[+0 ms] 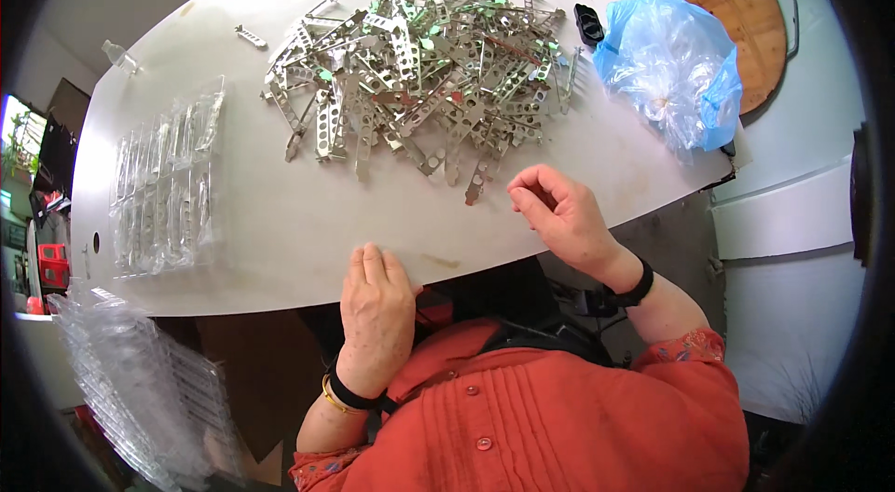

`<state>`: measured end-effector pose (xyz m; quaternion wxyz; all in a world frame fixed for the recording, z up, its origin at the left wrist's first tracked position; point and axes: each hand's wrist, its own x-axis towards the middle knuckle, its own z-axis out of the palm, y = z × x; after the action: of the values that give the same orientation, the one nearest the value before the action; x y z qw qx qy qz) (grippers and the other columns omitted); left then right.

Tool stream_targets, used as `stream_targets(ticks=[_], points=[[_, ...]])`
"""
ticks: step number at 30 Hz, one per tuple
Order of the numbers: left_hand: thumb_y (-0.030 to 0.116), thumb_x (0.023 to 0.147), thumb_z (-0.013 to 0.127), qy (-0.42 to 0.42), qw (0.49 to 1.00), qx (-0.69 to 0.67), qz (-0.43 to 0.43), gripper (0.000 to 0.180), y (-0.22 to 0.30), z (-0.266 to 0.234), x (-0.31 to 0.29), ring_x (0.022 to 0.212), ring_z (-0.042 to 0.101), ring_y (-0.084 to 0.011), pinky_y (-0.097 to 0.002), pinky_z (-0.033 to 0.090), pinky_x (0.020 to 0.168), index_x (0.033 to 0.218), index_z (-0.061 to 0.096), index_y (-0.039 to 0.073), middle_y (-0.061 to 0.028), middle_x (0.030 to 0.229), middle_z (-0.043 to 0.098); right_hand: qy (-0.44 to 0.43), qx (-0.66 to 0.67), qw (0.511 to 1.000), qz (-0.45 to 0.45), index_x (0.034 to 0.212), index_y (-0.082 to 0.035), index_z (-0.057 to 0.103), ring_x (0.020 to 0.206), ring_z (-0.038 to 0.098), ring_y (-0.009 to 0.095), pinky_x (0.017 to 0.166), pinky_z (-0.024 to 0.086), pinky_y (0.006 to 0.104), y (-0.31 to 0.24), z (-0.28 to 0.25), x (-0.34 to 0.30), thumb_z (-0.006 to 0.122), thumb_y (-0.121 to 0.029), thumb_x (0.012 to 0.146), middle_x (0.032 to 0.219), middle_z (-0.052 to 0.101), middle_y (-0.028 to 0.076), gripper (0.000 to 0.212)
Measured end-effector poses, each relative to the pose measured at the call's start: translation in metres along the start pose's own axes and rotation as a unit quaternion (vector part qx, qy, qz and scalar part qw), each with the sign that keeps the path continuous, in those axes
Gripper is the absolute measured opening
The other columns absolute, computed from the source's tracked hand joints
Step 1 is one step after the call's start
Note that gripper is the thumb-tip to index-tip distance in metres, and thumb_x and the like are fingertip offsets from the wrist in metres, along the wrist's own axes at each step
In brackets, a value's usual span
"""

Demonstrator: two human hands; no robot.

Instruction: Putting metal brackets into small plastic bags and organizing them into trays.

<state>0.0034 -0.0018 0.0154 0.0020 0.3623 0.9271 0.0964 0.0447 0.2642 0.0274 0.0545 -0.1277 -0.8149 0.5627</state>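
A large heap of perforated metal bracket strips (pixel 410 73) lies across the far middle of the table, tangled together, with small green spots among them. My left hand (pixel 378 306) rests flat at the table's near edge, fingers stretched forward and holding nothing. Just off the heap's near right side is my right hand (pixel 564 217), its thumb and forefinger curled together in a pinch. Whatever is between those fingertips, if anything, is too small to make out. The closest strip to it is a loose bracket (pixel 477 180) sticking out of the heap.
A clear plastic tray (pixel 216 180) with strips in its slots lies on the table's left. Stacked clear trays (pixel 154 389) stand below the left edge. At the right are a blue plastic bag (pixel 722 59) and a small black object (pixel 588 25). A small bottle (pixel 119 56) stands far left.
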Motion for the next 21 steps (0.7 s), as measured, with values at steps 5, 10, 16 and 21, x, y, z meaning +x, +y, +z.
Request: stream_targets(ticks=[5,10,16,21], points=[[0.018,0.078,0.078,0.014,1.0,-0.004,-0.006,0.055,-0.002,0.004,-0.002,0.118,0.055,-0.0439,-0.0441,0.048,0.099,0.118,0.054,-0.012,-0.0297,0.124,0.056,0.021,-0.074,0.996,-0.033,0.099,-0.002,0.063,0.074,0.062,0.014,0.065,0.049,0.0282,-0.006,0.016,0.008,0.065,-0.01,0.093,0.084,0.066,0.007,0.01],[0.022,0.079,0.076,0.017,1.0,0.006,0.0,0.057,-0.003,0.003,-0.002,0.119,0.055,-0.0432,-0.0432,0.048,0.098,0.118,0.054,-0.014,-0.0302,0.124,0.056,0.04,-0.15,0.984,-0.086,0.101,-0.006,0.064,0.073,0.064,0.023,0.065,0.051,0.0339,0.0,0.028,0.013,0.067,-0.008,0.089,0.086,0.064,0.009,0.012],[0.022,0.078,0.076,0.021,1.0,0.003,0.005,0.057,-0.005,0.002,-0.001,0.119,0.055,-0.0425,-0.0427,0.047,0.099,0.118,0.054,-0.013,-0.03,0.124,0.056,0.049,-0.267,0.946,-0.179,0.104,-0.012,0.064,0.081,0.066,0.033,0.068,0.053,0.0412,0.008,0.035,0.016,0.065,-0.006,0.088,0.094,0.064,0.01,0.017],[0.016,0.075,0.078,0.028,1.0,-0.009,-0.001,0.055,-0.005,0.002,-0.003,0.117,0.056,-0.0433,-0.044,0.047,0.101,0.116,0.054,-0.011,-0.029,0.122,0.057,0.047,-0.305,0.928,-0.208,0.101,-0.012,0.065,0.082,0.066,0.034,0.069,0.054,0.0416,0.011,0.038,0.018,0.064,-0.003,0.087,0.096,0.064,0.009,0.016]])
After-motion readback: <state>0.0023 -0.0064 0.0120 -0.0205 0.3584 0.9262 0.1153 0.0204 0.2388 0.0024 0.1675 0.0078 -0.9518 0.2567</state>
